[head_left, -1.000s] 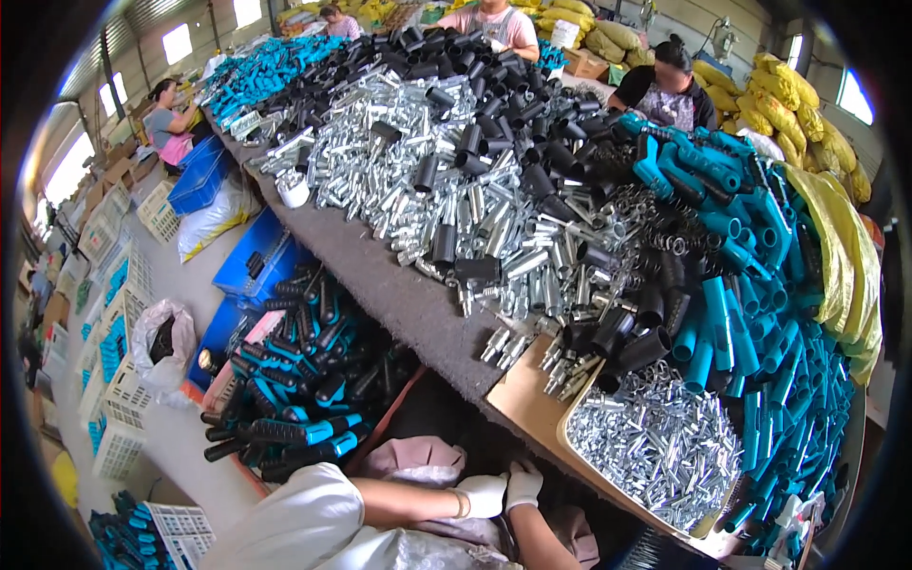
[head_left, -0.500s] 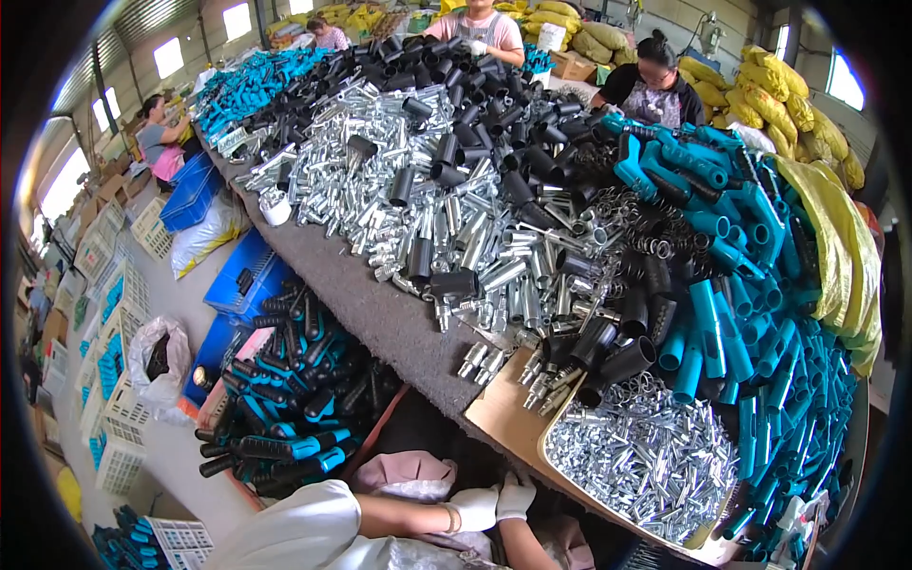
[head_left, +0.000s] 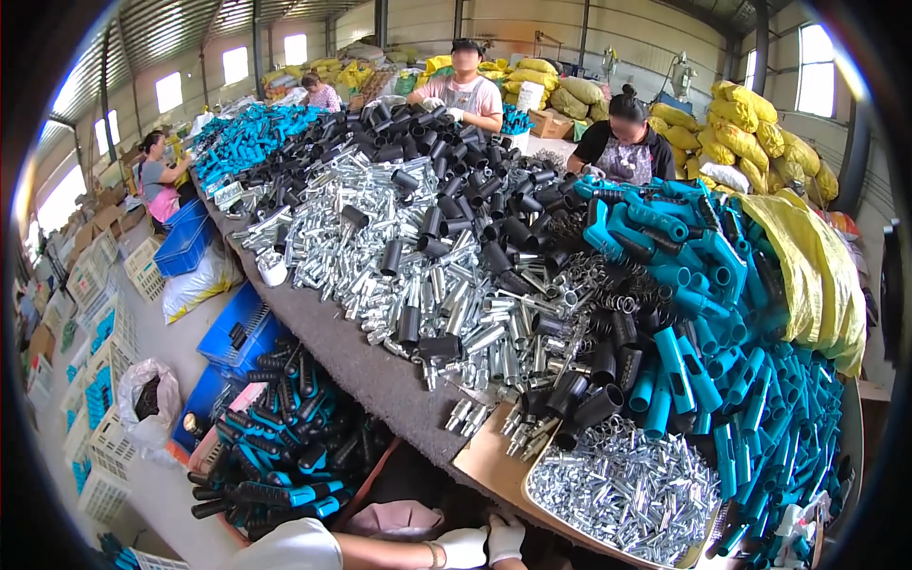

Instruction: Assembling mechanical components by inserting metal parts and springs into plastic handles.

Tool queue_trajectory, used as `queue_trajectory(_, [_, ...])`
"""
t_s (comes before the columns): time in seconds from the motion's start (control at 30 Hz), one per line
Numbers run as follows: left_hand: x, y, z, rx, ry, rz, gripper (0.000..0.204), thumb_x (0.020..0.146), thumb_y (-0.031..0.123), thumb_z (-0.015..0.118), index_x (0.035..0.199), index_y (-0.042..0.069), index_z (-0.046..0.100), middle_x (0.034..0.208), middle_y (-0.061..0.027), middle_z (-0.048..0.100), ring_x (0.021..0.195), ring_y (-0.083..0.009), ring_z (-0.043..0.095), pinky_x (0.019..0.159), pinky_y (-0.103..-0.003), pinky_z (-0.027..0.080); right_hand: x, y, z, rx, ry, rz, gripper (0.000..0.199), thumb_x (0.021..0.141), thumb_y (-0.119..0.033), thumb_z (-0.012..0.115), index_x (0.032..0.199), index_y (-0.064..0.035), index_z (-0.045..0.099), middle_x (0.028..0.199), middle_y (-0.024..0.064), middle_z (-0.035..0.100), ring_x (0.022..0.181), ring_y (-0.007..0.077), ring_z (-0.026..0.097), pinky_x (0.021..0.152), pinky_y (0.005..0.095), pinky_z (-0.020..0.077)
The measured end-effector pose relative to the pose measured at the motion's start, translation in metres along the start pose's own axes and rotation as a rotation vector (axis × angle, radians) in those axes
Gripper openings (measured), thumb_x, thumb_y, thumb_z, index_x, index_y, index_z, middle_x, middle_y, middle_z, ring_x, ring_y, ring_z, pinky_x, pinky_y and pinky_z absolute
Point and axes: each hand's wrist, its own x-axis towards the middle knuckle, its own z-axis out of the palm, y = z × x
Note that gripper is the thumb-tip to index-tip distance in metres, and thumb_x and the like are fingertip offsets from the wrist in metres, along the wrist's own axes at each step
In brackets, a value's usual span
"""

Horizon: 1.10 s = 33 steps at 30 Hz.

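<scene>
My left hand (head_left: 464, 548) and my right hand (head_left: 506, 539), both in white gloves, are close together at the lower edge, below the table's near edge. Their fingers look curled in, and what they may hold is too small or hidden to make out. A pink cloth (head_left: 394, 520) lies just left of them. Above and to the right, a shallow tray (head_left: 534, 502) is filled with small silvery metal pins (head_left: 622, 489). Several metal fittings (head_left: 467, 416) lie on the table beside a tan board (head_left: 484, 454).
Heaped on the grey table (head_left: 356, 366) are metal sleeves (head_left: 380, 237), black tubes (head_left: 494, 256), dark springs (head_left: 646, 285) and teal handles (head_left: 741, 380). At left, a bin holds black-and-teal handles (head_left: 294, 446) near blue crates (head_left: 237, 328). Three people work along the far side; yellow sacks (head_left: 750, 133) stand behind.
My view has tilted upward, so the table and my hands sit lower in the picture. My hands stay close together. The far person in the pink shirt now shows more fully.
</scene>
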Motion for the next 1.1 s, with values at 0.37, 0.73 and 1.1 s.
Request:
queue_trajectory(0.37, [-0.004,-0.009,-0.009,0.728,-0.18,0.228,0.032,0.105,0.019,0.033,0.112,0.016,0.063,0.11,-0.0079,0.064,0.106,-0.0173,0.058,0.093,-0.029,0.047,-0.014,-0.009,0.007,-0.353,-0.051,-0.138,0.028,0.089,-0.031,0.062,0.105,-0.0115,0.074,0.102,0.02,0.071,0.099,0.0361,0.065,0.093,0.0463,0.0468])
queue_trajectory(0.73, [-0.008,0.015,0.005,1.374,-0.04,0.444,0.032,0.104,0.014,0.033,0.113,0.012,0.063,0.111,-0.0067,0.065,0.107,-0.0173,0.058,0.094,-0.03,0.048,0.0,0.037,0.002,-0.553,0.008,-0.355,0.037,0.082,-0.031,0.066,0.115,-0.0165,0.071,0.1,0.0182,0.069,0.099,0.041,0.063,0.09,0.0519,0.0484])
queue_trajectory(1.1, [-0.004,-0.031,-0.002,1.574,0.047,0.621,0.032,0.103,0.008,0.033,0.114,0.008,0.063,0.111,-0.005,0.065,0.107,-0.0166,0.058,0.094,-0.031,0.049,0.008,0.037,-0.002,-0.581,0.017,-0.336,0.033,0.083,-0.031,0.065,0.112,-0.0146,0.072,0.098,0.0187,0.07,0.097,0.0416,0.064,0.09,0.0509,0.0488])
